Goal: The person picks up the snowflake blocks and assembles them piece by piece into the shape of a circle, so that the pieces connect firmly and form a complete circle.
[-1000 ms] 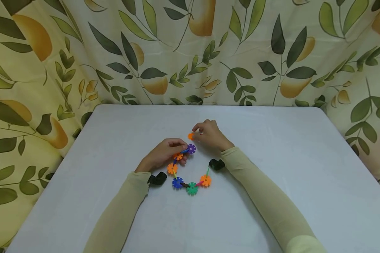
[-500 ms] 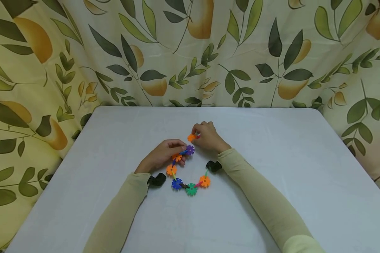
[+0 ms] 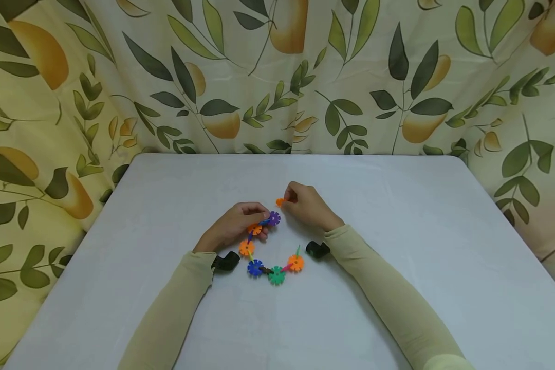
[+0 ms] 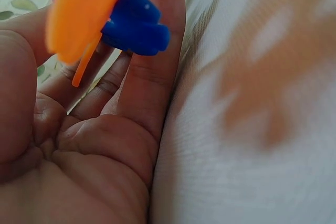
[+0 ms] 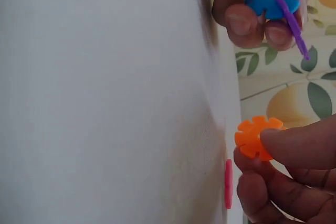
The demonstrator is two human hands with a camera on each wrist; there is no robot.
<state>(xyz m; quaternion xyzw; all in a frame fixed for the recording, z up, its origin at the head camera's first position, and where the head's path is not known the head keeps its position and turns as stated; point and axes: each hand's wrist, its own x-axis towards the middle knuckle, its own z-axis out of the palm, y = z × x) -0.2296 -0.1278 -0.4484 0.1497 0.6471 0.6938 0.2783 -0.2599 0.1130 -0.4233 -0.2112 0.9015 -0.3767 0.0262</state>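
My left hand (image 3: 233, 226) pinches a curved chain of interlocked notched plastic discs near its far end. Past the fingertips sticks out a purple disc (image 3: 274, 218), slotted into a blue disc (image 5: 287, 1) in the right wrist view. Close by the left palm are an orange disc (image 4: 79, 19) and a dark blue disc (image 4: 137, 24). The rest of the chain curves toward me through a blue disc (image 3: 255, 268), a green disc (image 3: 277, 275) and an orange disc (image 3: 296, 263). Apart from the chain, my right hand (image 3: 309, 205) pinches a single orange notched disc (image 5: 252, 136) between thumb and finger.
A pink disc (image 5: 228, 183) shows edge-on by the right fingers in the right wrist view. Black wrist cameras (image 3: 226, 262) sit under both sleeves. The white table (image 3: 374, 308) meets a leaf-patterned curtain (image 3: 259, 77) at its back and left.
The right hand's fingers have closed in and curled more around the orange disc, which shows less of itself now. The left hand keeps its grip on the chain; the whole head view has shifted slightly.
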